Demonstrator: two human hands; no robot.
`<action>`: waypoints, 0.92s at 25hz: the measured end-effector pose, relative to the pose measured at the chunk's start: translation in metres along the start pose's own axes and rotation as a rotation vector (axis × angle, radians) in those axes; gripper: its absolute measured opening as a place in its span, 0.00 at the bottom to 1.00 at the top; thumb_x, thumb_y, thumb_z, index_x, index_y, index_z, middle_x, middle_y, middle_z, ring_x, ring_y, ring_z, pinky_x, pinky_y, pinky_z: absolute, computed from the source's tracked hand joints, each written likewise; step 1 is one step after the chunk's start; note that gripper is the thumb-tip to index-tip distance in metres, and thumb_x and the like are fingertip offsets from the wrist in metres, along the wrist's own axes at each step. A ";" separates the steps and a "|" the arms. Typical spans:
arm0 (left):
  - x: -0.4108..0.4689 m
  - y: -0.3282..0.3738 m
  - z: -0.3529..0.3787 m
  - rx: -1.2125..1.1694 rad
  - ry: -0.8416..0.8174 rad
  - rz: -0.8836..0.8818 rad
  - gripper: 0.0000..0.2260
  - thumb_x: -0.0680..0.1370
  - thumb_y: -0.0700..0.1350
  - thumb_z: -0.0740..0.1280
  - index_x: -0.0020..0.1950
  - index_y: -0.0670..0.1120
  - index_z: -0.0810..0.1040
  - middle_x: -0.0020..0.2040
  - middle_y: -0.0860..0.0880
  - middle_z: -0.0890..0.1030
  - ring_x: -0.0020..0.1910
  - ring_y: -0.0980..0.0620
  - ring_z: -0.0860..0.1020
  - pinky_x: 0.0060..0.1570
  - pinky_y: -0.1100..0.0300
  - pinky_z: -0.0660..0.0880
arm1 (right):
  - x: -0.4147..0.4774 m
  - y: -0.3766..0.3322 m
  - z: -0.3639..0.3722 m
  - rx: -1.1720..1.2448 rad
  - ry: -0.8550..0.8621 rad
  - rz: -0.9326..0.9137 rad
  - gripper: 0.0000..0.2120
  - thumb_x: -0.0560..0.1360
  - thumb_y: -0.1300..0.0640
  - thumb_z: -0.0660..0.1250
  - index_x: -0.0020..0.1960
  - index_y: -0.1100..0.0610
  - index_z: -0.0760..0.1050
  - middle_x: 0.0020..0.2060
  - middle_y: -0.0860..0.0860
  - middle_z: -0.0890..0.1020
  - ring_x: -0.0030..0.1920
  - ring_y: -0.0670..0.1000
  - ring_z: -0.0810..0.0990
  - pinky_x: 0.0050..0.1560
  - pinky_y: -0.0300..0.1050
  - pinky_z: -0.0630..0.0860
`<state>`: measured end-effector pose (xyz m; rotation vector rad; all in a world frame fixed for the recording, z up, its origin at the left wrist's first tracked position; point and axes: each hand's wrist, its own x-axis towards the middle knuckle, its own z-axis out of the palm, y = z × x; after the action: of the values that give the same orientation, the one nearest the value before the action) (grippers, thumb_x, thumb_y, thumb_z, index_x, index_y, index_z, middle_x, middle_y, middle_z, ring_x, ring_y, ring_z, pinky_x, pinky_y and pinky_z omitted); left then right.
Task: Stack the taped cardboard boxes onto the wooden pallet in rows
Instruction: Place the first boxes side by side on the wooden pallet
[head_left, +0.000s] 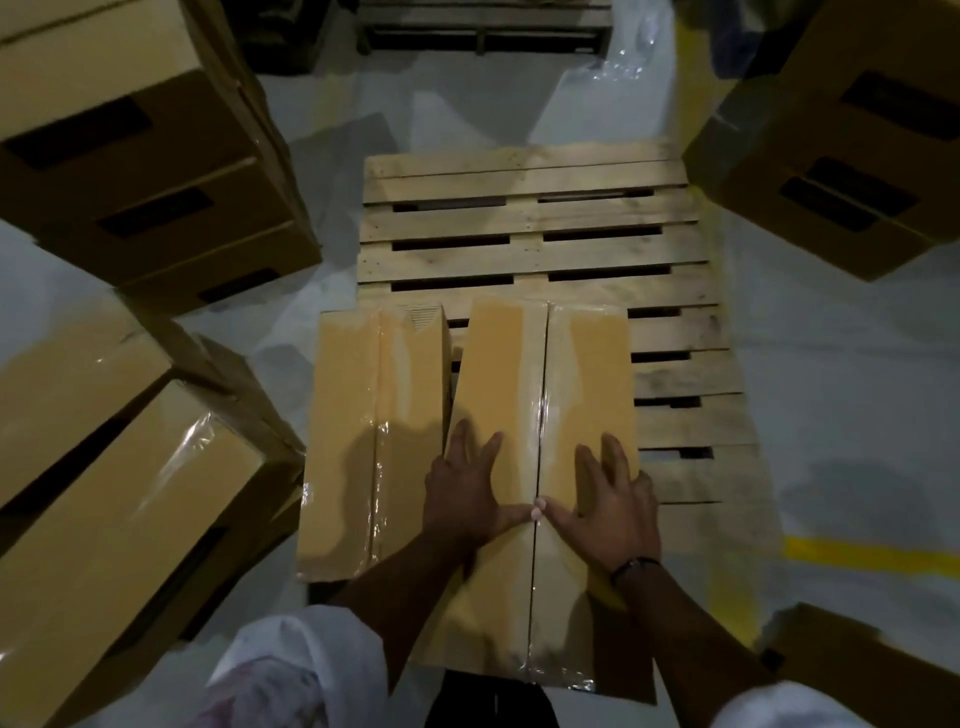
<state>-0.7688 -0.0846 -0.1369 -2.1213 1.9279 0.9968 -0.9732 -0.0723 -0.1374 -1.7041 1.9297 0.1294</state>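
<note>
White sleeves (301, 670) and bare forearms frame the near edge of the view as a person presses both hands flat on a taped box (519, 374). The left hand (462, 493) and right hand (608, 509) lie palm-down with fingers straight and spread wide, gripping nothing. Their thumbs meet at the box's taped centre seam. A dark wristband (634, 566) circles the right wrist.

The box sits on the near half of the pallet (530, 218), slightly skewed, with its near end reaching past the pallet's near edge. A second box (363, 415), also taped, lies just beside it on the pallet's near left corner. The pallet's far slats are bare.

Left of the pallet stand stacked cartons (145, 171), with more cartons (104, 493) nearer. Another stack (852, 145) rises off its far right corner. A yellow floor line (857, 556) runs to the pallet's right, and a darker pallet (483, 31) lies beyond it.
</note>
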 end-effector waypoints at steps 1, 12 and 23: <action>0.016 -0.006 0.009 -0.021 0.015 -0.008 0.53 0.63 0.79 0.69 0.82 0.61 0.52 0.84 0.49 0.40 0.77 0.32 0.59 0.73 0.37 0.64 | 0.018 0.001 0.011 -0.009 0.007 -0.020 0.47 0.69 0.22 0.58 0.81 0.42 0.52 0.81 0.44 0.42 0.75 0.65 0.56 0.73 0.61 0.63; 0.119 -0.072 0.107 -0.176 0.060 -0.012 0.49 0.64 0.73 0.74 0.81 0.63 0.57 0.82 0.59 0.37 0.78 0.36 0.56 0.72 0.35 0.66 | 0.155 0.029 0.115 -0.063 -0.048 -0.143 0.47 0.69 0.25 0.65 0.81 0.39 0.51 0.80 0.43 0.38 0.76 0.64 0.50 0.72 0.63 0.66; 0.113 -0.080 0.130 0.108 -0.048 -0.022 0.42 0.70 0.65 0.74 0.79 0.62 0.57 0.83 0.51 0.43 0.78 0.35 0.48 0.72 0.37 0.64 | 0.177 0.034 0.133 -0.109 -0.237 -0.159 0.43 0.75 0.41 0.71 0.81 0.39 0.48 0.79 0.45 0.31 0.77 0.65 0.47 0.73 0.64 0.65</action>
<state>-0.7478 -0.1015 -0.3245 -2.0374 1.8868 0.9085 -0.9667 -0.1668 -0.3403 -1.8155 1.6351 0.3651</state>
